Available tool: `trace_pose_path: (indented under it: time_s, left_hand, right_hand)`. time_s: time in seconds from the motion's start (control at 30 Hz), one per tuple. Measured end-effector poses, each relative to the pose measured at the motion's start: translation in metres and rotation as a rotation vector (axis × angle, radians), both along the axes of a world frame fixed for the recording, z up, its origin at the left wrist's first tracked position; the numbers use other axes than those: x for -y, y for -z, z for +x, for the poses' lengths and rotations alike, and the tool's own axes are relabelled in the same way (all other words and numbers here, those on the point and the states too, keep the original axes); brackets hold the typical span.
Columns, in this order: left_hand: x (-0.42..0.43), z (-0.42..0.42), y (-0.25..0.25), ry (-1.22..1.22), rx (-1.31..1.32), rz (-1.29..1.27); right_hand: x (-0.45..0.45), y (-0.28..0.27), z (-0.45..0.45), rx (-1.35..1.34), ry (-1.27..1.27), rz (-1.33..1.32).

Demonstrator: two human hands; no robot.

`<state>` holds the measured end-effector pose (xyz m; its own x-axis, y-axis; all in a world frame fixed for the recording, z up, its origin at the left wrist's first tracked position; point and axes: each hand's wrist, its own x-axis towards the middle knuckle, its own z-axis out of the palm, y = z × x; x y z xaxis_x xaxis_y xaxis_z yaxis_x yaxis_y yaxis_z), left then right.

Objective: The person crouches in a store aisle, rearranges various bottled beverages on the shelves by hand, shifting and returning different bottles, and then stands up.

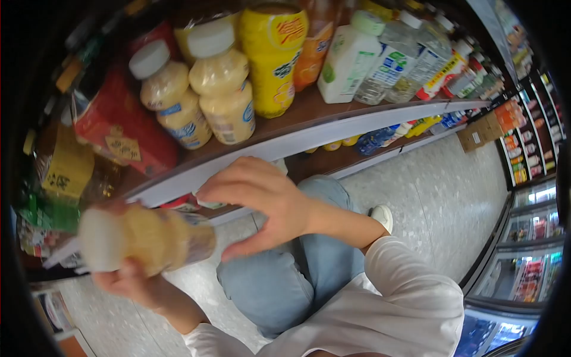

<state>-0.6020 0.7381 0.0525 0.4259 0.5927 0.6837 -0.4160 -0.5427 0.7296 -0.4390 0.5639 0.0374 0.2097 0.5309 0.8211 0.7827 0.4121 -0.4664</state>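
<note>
My left hand (pixel 134 279) is wrapped round a bottle of pale yellow drink (pixel 157 238) with a white cap, tilted on its side before the shelf edge. Motion blurs the bottle a little, and its label is not readable. My right hand (pixel 259 202) is empty, thumb and fingers apart, just right of the bottle's base and not touching it. Two similar bottles stand on the shelf above: one white-capped bottle (pixel 223 89) and its neighbour (pixel 175 98). Beside them is a yellow bottle (pixel 273 65).
A red carton (pixel 125 119) and a yellow-labelled pack (pixel 65 166) are at left. Right along the shelf stand a white bottle (pixel 351 59) and clear bottles (pixel 386 62). The pale shelf edge (pixel 333 131) runs across. Glass-door fridges (pixel 517 273) and a cardboard box (pixel 479 134) are at right.
</note>
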Motion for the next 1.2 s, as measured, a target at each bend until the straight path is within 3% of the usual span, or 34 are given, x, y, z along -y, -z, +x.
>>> trace_pose_path:
  time_s: [0.1,0.27,0.37,0.43,0.53,0.57,0.6,0.67,0.73,0.8,0.9,1.03,1.2]
  left_hand:
    - [0.036,0.038,0.002,0.111,-0.008,-0.008]
    - [0.076,0.090,0.010,0.435,-0.109,-0.098]
    - [0.098,0.127,0.016,0.534,-0.075,0.116]
    - [0.111,0.154,0.013,0.599,0.054,0.353]
    - [0.133,0.180,0.018,0.658,0.078,0.475]
    - [0.141,0.188,0.024,0.617,0.034,0.556]
    - [0.146,0.195,0.028,0.573,-0.009,0.638]
    - [0.155,0.209,0.034,0.472,-0.075,0.746]
    - [0.162,0.218,0.038,0.274,-0.169,0.863]
    - [0.170,0.222,0.047,0.207,-0.167,0.824]
    - [0.176,0.227,0.053,0.086,-0.182,0.787]
    - [0.184,0.225,0.045,0.087,-0.225,0.725]
    - [0.216,0.242,0.047,-0.112,-0.275,0.705]
  right_hand:
    - [0.003,-0.002,-0.002,0.043,0.037,-0.061]
    - [0.034,0.012,0.023,-0.104,0.231,-0.254]
    - [0.072,0.021,0.031,-0.146,0.403,-0.254]
    - [0.102,0.030,0.031,-0.421,0.467,-0.300]
    - [0.157,0.028,0.035,-0.347,0.723,-0.339]
    - [0.174,0.036,0.036,-0.364,0.908,-0.201]
    - [0.183,0.034,0.039,-0.593,0.898,0.138]
    - [0.218,0.022,0.060,-0.584,1.088,0.360]
    - [0.257,0.006,0.099,-0.304,1.261,0.460]
    - [0.299,-0.012,0.138,-0.132,1.376,0.395]
    - [0.349,-0.023,0.197,-0.124,1.473,0.384]
    - [0.377,-0.028,0.257,-0.194,1.387,0.323]
    - [0.378,-0.026,0.299,-0.213,1.220,0.193]
